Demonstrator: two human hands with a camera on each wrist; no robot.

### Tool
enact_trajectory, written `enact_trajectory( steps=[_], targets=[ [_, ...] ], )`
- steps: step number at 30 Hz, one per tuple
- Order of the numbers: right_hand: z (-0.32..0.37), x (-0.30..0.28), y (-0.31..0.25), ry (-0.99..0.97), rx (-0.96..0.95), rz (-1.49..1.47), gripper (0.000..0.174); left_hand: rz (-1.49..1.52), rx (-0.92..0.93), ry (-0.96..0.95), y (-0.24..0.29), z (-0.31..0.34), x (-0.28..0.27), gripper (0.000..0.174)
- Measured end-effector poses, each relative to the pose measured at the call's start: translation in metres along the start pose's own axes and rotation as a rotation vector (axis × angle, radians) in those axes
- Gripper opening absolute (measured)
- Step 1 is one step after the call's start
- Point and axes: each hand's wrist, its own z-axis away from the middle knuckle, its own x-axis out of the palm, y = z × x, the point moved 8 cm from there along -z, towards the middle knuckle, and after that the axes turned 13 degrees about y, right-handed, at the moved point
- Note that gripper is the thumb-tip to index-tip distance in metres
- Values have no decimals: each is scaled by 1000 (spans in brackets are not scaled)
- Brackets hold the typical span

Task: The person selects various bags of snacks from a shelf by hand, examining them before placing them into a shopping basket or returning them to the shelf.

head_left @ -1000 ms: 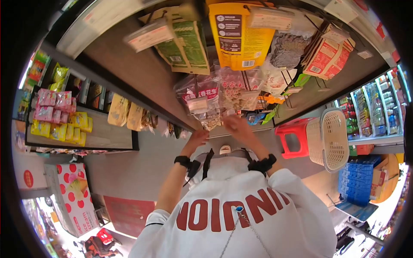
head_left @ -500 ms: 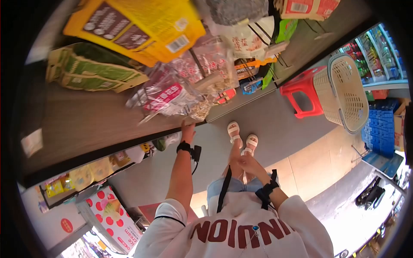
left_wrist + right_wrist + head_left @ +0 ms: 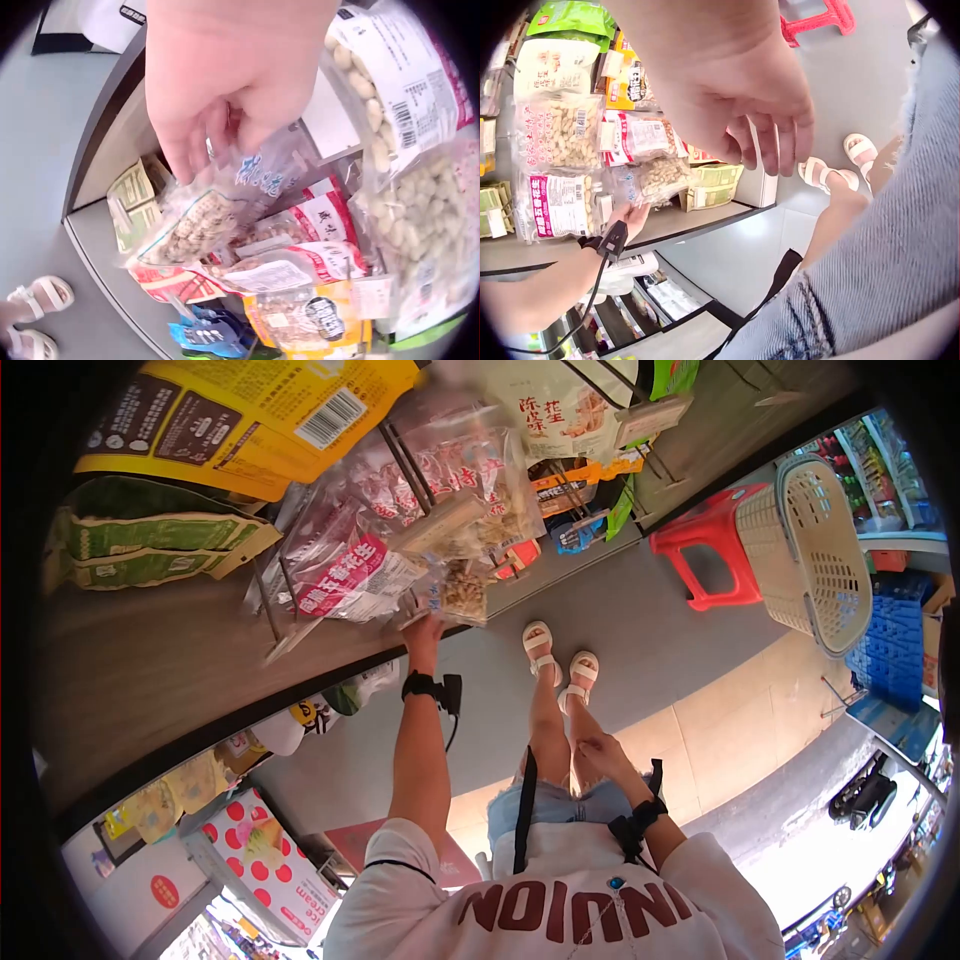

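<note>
My left hand point(image 3: 232, 82) reaches to the lower edge of a hanging display and pinches the top of a clear bag of shelled peanuts point(image 3: 199, 225) printed in blue. In the right wrist view this bag point(image 3: 664, 178) lies across the fingers, beside a larger pink-labelled peanut bag point(image 3: 559, 206). A pink-printed clear peanut bag point(image 3: 562, 135) hangs just above. In the head view my right hand point(image 3: 605, 755) hangs low before the legs. The right wrist view shows its fingers loosely bent, holding nothing point(image 3: 772, 142).
Yellow point(image 3: 250, 420) and green pouches point(image 3: 150, 540) hang on metal hooks at upper left in the head view. A red stool point(image 3: 710, 550) and a cream basket point(image 3: 820, 560) stand to the right. A dark shelf edge point(image 3: 240, 725) runs below the display.
My right hand has dropped from the hanging bags to in front of the legs. The left hand has stayed by the display and now holds the blue-printed bag. The head view has turned.
</note>
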Motion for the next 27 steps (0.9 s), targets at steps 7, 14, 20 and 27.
enact_trajectory(
  steps=[7, 14, 20, 27],
  targets=[
    [-7, -11, -48, 95, -254, -37, 13, 42, -139, -49, -10, 82, -5, 13],
    [-19, -4, -52, -23, -124, -79, 34, -753, 238, -459, -12, 135, -26, 15],
    [-7, -60, -126, 186, -456, -63, 64, -434, -10, -607, 57, 249, 41, 11],
    [-2, -93, -133, -353, -221, -306, 67, -15, -245, -590, 72, 275, 115, 16]
  ],
)
